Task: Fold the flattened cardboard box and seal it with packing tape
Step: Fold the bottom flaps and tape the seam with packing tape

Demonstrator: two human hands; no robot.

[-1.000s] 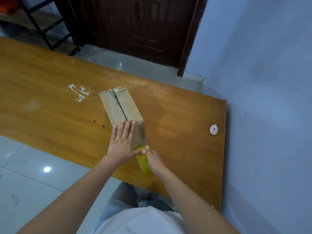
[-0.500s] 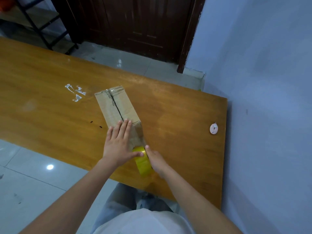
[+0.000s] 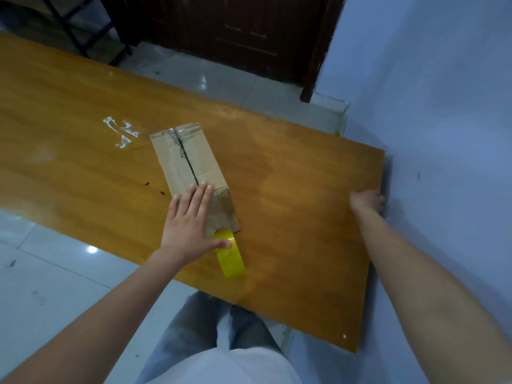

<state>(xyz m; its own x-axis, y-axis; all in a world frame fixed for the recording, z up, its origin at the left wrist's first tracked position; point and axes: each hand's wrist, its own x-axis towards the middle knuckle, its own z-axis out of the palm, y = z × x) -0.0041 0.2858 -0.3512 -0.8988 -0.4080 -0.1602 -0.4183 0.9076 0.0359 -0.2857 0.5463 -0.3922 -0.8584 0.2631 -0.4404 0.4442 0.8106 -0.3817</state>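
The wooden table [image 3: 291,189] filled most of the view, its right end close against a blue wall [image 3: 443,106], with a dark door [image 3: 235,31] and pale floor tiles [image 3: 41,286] beyond its far and near edges. A cardboard box [image 3: 188,159] lay on the table near its near edge, a dark seam running down its top with clear tape over the far end. The left hand [image 3: 188,225] pressed flat on the box's near end, fingers straight and together, its thumb touching the yellow tape roll [image 3: 230,256] that stood on edge just beside the box. The right hand [image 3: 365,200] was at the table's right edge by the wall, well apart from the box; whether it gripped anything could not be told. White tape scraps [image 3: 120,131] stuck to the tabletop left of the box, and two small dark specks [image 3: 153,188] lay nearer.
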